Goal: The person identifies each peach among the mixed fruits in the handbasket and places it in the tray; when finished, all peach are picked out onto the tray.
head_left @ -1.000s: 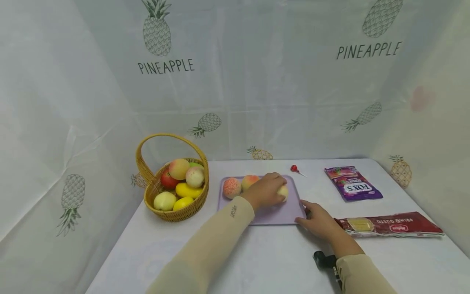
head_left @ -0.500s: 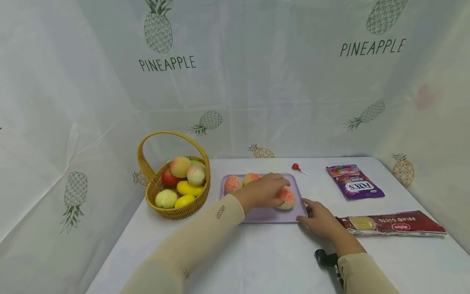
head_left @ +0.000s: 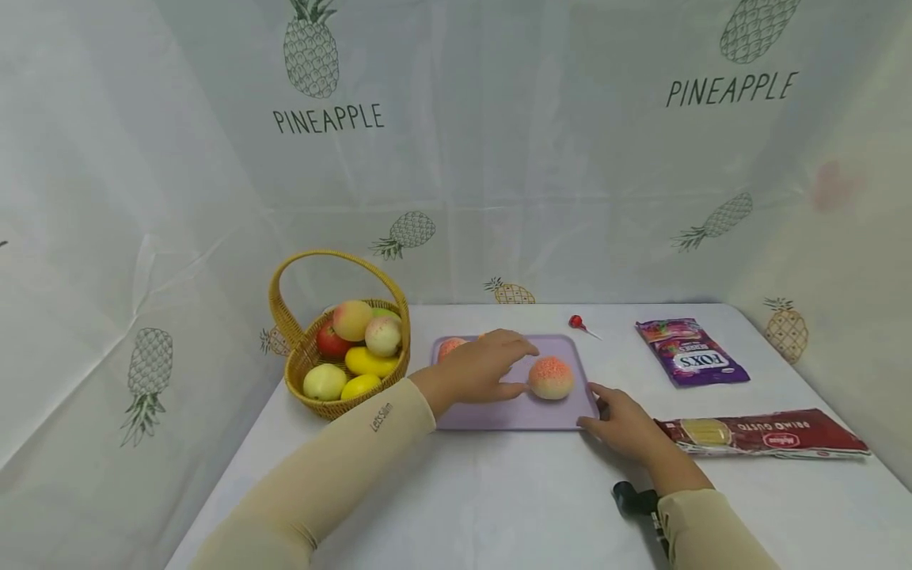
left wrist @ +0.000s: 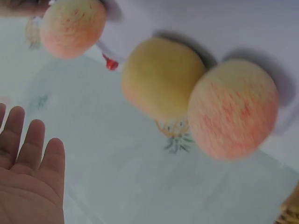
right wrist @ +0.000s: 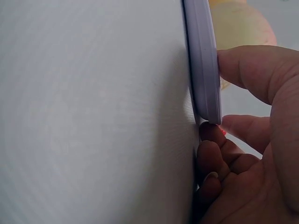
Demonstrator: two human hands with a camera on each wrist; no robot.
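On the lilac tray [head_left: 513, 416] sits a pink-speckled peach [head_left: 551, 378] towards the right. My left hand [head_left: 479, 369] hovers just left of it, fingers extended and holding nothing. Behind that hand, a second speckled peach [left wrist: 233, 112] and a yellowish peach [left wrist: 163, 77] lie side by side on the tray, mostly hidden in the head view. My right hand [head_left: 625, 427] holds the tray's front right corner. In the right wrist view its thumb presses one edge and the index finger the other, with the remaining fingers curled low beside the corner.
A wicker basket [head_left: 294, 372] with a tall handle and several fruits stands left of the tray. A red lollipop [head_left: 576, 322] lies behind the tray. To the right are a purple FOX'S bag [head_left: 689, 353] and a long dark-red packet [head_left: 769, 435]. A pineapple-printed curtain [head_left: 484, 158] encloses the table.
My left hand has let go of the right-hand peach and drawn back to the left, uncovering it; the peach's speckled side now shows. My right hand stays at the tray corner.
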